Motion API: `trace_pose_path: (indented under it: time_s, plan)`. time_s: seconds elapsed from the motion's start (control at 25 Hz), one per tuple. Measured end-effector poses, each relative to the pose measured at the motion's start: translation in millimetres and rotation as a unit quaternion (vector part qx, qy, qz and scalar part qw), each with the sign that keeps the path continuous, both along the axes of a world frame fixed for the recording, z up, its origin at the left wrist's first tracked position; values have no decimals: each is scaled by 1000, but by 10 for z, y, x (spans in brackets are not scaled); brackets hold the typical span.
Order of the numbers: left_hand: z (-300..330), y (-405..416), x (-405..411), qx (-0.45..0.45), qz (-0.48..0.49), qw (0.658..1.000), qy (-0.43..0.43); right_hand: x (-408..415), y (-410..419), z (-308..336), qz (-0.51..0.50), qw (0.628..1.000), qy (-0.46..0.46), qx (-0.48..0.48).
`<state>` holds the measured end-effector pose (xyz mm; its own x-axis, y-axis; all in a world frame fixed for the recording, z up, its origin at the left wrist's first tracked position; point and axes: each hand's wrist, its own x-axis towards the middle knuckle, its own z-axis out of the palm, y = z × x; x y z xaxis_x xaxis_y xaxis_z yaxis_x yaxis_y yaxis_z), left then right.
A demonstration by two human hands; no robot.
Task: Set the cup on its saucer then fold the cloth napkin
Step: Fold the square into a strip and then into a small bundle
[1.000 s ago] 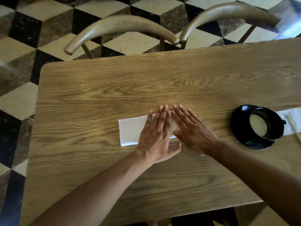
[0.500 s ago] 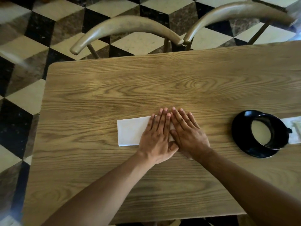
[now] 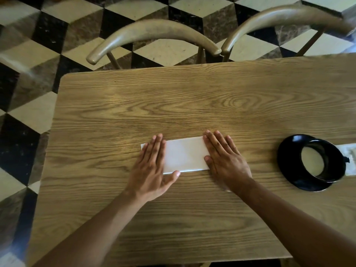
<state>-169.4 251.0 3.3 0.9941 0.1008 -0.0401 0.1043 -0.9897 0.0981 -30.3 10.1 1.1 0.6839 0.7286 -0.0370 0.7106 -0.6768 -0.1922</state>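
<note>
cup [image 3: 321, 158] sits on saucer [image 3: 287, 160] at right, so folding step in hand: left hand [image 3: 152, 166] and right hand [image 3: 224, 157] lie flat, fingers spread, on ends of folded napkin [image 3: 185, 154] mid-table [image 3: 192, 97]; next likely another fold

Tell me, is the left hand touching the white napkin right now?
Touching. The head view shows the left hand lying flat over the napkin's left end, thumb on its near edge.

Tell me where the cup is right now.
In the head view the cup sits on its black saucer at the table's right edge, to the right of the right hand and clear of the napkin.
</note>
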Motion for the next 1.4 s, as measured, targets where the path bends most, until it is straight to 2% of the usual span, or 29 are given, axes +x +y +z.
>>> trace_pose_path:
  time_s: [0.16,0.36,0.48,0.6,0.72,0.88,1.4]
  plan:
    - [-17,278,-178,9,3,1000,9,-10,0,-5,-1,1000,-4,-7]
    - [181,108,-87,24,11,1000,-2,-26,2,-8,-7,1000,-7,2]
    - [271,-352,155,-11,-48,999,-20,-17,-5,-36,-13,1000,-7,11]
    - [258,-782,457,-26,-92,995,22,-11,-27,-60,8,1000,-26,12]
    - [165,-851,590,-14,-103,993,64,6,-44,-72,44,998,-50,0]
    - [61,-695,528,0,-116,992,42,-4,-26,-34,5,1000,-17,16]
    - [-24,191,-187,-2,10,1000,-2,-8,-2,47,1,1000,-12,22]
